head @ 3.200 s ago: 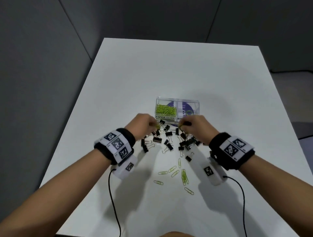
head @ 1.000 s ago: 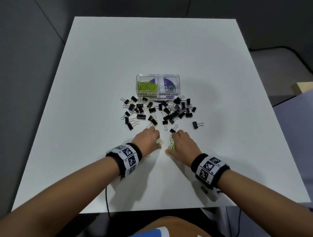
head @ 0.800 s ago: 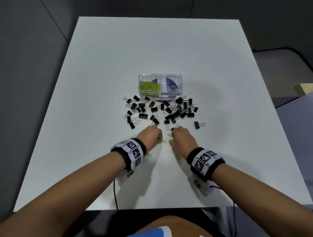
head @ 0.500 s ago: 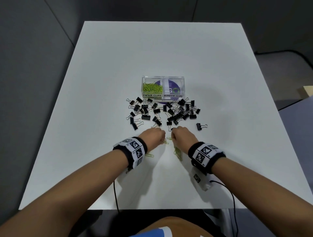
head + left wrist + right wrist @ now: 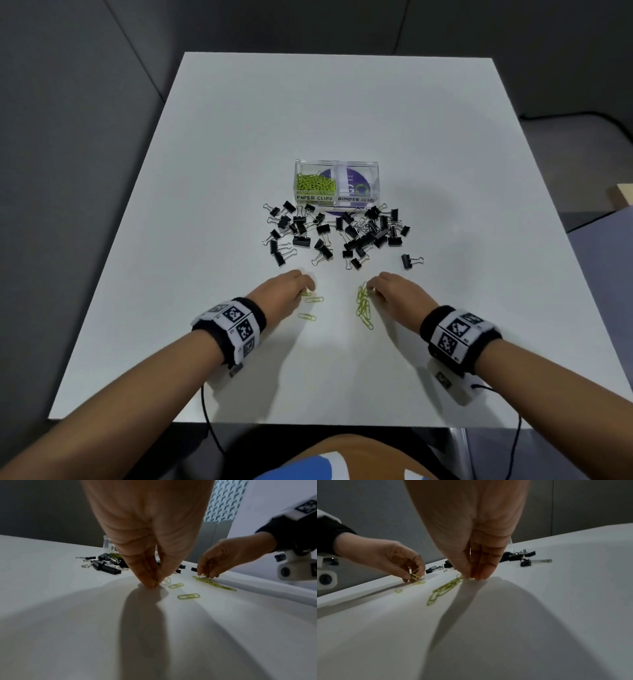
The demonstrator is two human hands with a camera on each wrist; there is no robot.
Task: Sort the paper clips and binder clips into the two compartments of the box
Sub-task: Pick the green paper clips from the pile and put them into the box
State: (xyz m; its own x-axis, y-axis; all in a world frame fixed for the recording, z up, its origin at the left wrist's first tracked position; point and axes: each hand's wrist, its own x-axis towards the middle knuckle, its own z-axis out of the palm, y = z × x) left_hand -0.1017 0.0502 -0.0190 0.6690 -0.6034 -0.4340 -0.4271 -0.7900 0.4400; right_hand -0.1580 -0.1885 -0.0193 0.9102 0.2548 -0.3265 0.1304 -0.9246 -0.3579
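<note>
A clear two-compartment box (image 5: 371, 171) stands mid-table. Its left half, labelled PAPER CLIPS, holds green paper clips (image 5: 313, 182). The right half (image 5: 358, 186), labelled BINDER CLIPS, shows no clips. Several black binder clips (image 5: 356, 236) lie scattered in front of the box. My left hand (image 5: 306, 290) pinches green paper clips (image 5: 415, 576) against the table. Two loose clips (image 5: 314, 299) (image 5: 307, 317) lie beside it. My right hand (image 5: 370, 288) pinches the far end of a strung-out pile of green clips (image 5: 363, 308) with thumb and fingertips (image 5: 481, 574).
One binder clip (image 5: 411, 261) lies apart, to the right of the heap. The white table (image 5: 342, 113) is bounded by dark grey walls at the back and left. Cables run from both wrist cameras over the near edge (image 5: 308, 419).
Both hands came back from the box to the green clips near me. In the last half second they moved apart, the left one leftward and the right one rightward.
</note>
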